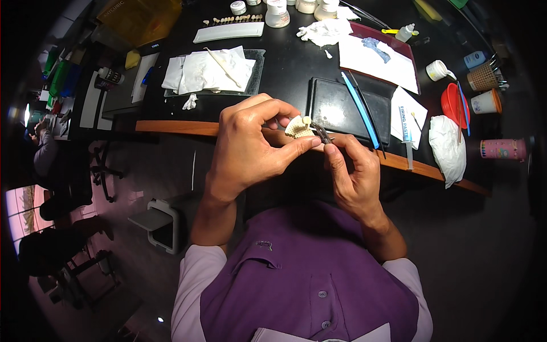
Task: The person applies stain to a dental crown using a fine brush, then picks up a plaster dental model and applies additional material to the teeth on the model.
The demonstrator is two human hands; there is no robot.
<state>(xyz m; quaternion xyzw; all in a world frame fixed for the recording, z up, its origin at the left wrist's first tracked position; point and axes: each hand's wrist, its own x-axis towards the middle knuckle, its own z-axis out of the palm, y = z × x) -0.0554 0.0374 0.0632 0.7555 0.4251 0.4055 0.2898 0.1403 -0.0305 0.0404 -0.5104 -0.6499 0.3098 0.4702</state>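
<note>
Above the table's front edge, my left hand (250, 142) is closed, pinching a small cream honeycomb firing tray (297, 129) between thumb and fingers. At its upper right edge sits a small pale, tooth-like piece (307, 120). My right hand (356, 174) is closed around a short dark metal tool (323, 134), gripped between thumb and forefinger. The tool's upper end is close to the pale piece; whether they touch I cannot tell. Fingers hide much of the tool, so its exact kind is unclear.
Behind my hands lies a black tray (342, 111) bearing a blue-handled tool (360, 108). A syringe (408, 139) juts over the wooden table edge (176, 127). Left stand white tissues (211, 71) and a tooth shade row (229, 32); right, a red bowl (451, 102) and crumpled white bag (447, 148).
</note>
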